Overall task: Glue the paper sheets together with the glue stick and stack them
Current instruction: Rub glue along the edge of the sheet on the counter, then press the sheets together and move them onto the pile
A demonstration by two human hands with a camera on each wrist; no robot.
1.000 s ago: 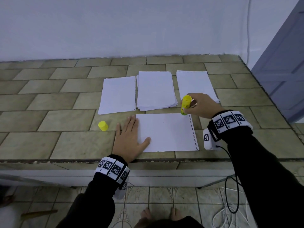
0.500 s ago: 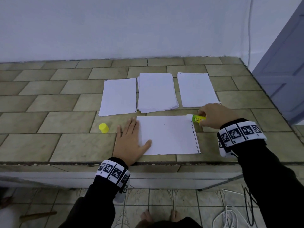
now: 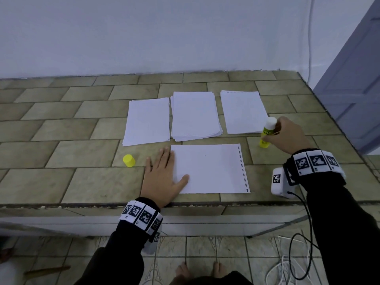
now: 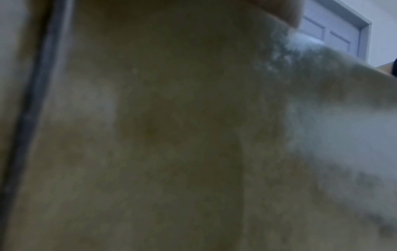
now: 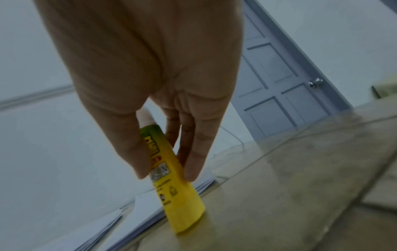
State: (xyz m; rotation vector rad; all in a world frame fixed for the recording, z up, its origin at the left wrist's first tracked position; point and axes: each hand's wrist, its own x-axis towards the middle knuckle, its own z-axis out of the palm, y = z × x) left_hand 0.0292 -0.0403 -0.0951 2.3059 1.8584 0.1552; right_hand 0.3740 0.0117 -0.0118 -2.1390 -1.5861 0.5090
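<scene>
A white sheet with a perforated right edge [image 3: 209, 168] lies near the front of the tiled table. My left hand [image 3: 162, 175] lies flat, fingers straight, pressing its left edge. My right hand [image 3: 285, 136] pinches the yellow glue stick [image 3: 267, 133], uncapped with its white tip up, standing base-down on the tile right of the sheet; in the right wrist view the thumb and fingers [image 5: 191, 152] clasp the glue stick [image 5: 171, 178]. Its yellow cap [image 3: 129, 160] stands left of my left hand. Behind lie a single sheet [image 3: 147, 121], a thick paper stack [image 3: 195, 116] and a perforated sheet [image 3: 243, 112].
The table's front edge [image 3: 185, 203] runs just under my left wrist. A grey door [image 3: 353, 85] stands past the table's right end. White cables [image 3: 287, 270] lie on the floor, and bare feet [image 3: 201, 270] stand below. The left wrist view is a blurred table surface.
My right hand moved right, off the sheet's top right corner, and turned the glue stick from lying sideways to upright on the tile. The left hand stayed on the sheet.
</scene>
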